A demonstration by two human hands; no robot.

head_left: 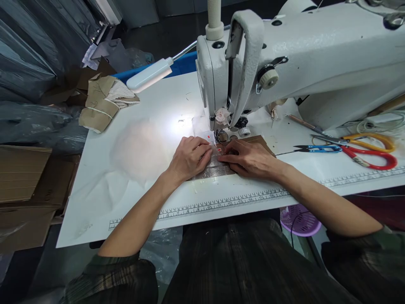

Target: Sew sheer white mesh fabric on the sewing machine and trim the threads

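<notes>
A flat brown piece (259, 142) lies under the needle area of a white sewing machine (212, 80), with a shiny, see-through sheet (218, 169) over its near part. My left hand (190, 158) is closed at the left side of this work, its bent fingertips and thumb pressing on the edge. From the right, my right hand (253, 158) grips the brown piece, the index finger reaching toward the left hand. Small red marks show near the fingertips. The undersides of both hands' fingers are hidden.
Scissors with red and yellow handles (370, 156) and blue thread snips (319, 148) lie at the right. A printed ruler (221, 204) runs along the table's front edge. A lamp (150, 75) and a brown paper bundle (101, 101) are at the back left.
</notes>
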